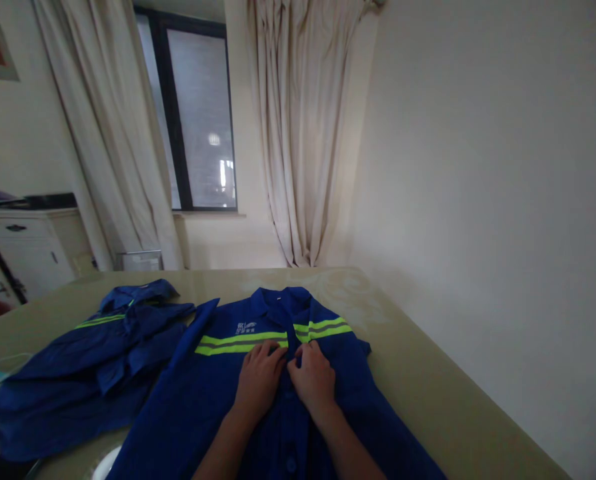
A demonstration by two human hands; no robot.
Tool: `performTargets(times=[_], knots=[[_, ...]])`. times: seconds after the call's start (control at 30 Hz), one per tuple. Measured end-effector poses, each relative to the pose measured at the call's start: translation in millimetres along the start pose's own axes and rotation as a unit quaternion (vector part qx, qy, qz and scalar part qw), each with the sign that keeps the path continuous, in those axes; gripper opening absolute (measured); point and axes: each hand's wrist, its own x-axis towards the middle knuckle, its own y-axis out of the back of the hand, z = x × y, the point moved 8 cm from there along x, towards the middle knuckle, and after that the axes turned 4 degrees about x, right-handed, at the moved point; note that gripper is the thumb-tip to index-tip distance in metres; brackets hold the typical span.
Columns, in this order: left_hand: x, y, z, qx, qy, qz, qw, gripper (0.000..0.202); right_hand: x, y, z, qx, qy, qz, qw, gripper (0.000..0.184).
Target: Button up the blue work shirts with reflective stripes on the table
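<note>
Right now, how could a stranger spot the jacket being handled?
On the olive table before the black-framed window, find the dark-blue cloth jacket spread beneath the left hand and right hand. Unlike the rumpled blue garment to its left, it shows a white chest logo.

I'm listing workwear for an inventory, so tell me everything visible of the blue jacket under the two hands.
The jacket is deep blue, apparently woven cloth, with a fold-down collar, long sleeves and dark buttons down the front. Yellow-green bands with a grey middle cross the chest; a pale logo sits above them, picture-left. It lies front up on the table, collar away from the wearer, hem out of frame. Left hand and right hand touch its front opening; any fastening there is hidden.
</note>
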Motion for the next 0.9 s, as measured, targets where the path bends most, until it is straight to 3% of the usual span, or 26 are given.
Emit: performTargets(times=[0.13, 0.27, 0.4, 0.57, 0.7, 0.9], knots=[[5, 4.8, -5, -0.03, 0.037, -0.01, 0.999, 0.022, 5, 6, 5, 0.136, 0.024, 0.033, 0.99, 0.012], [6, 8.8, -2, -0.035, 0.046, 0.012, 0.998, 0.021, 6, 9, -4, 0.281, 0.115, 0.03, 0.952, 0.014], [2, 10.8, 3, -0.089, 0.022, 0.051, 0.994, 0.024, 0, 4, -14, 0.263, 0.165, 0.018, 0.95, 0.015], [2, 7.4, 8, -0.153, -0.009, 0.064, 0.986, 0.027, 0, 5, -9, 0.231, 0.142, 0.043, 0.962, 0.014], [2, 10.3, 14, -0.149, -0.034, 0.08, 0.985, 0.025, 3, 10, -3, 0.239, 0.138, 0.066, 0.959, 0.014], [-1, 12.0, 20, -0.119, -0.048, 0.094, 0.987, 0.022, 2, 10, -8, 0.238, 0.162, 0.048, 0.956, 0.023]])
